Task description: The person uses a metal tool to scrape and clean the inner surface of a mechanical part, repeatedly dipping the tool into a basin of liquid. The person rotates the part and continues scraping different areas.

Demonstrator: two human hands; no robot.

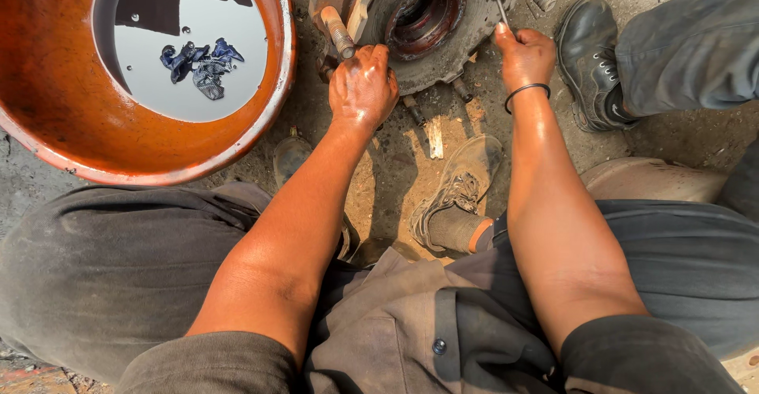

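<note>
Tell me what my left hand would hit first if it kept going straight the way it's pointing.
The left hand already rests against the wheel hub. Pushed straight ahead, it would likely meet the threaded stud by its fingertips, then the hub's face, though depth is hard to judge.

Open-air vehicle repair yard: greasy wheel hub [431,26] on oil-stained dirt ground [395,165].

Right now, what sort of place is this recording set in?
Probably an outdoor vehicle repair yard. A greasy wheel hub with studs lies on bare dirt ground, and an orange basin holds dark liquid and a soaking rag.
</note>
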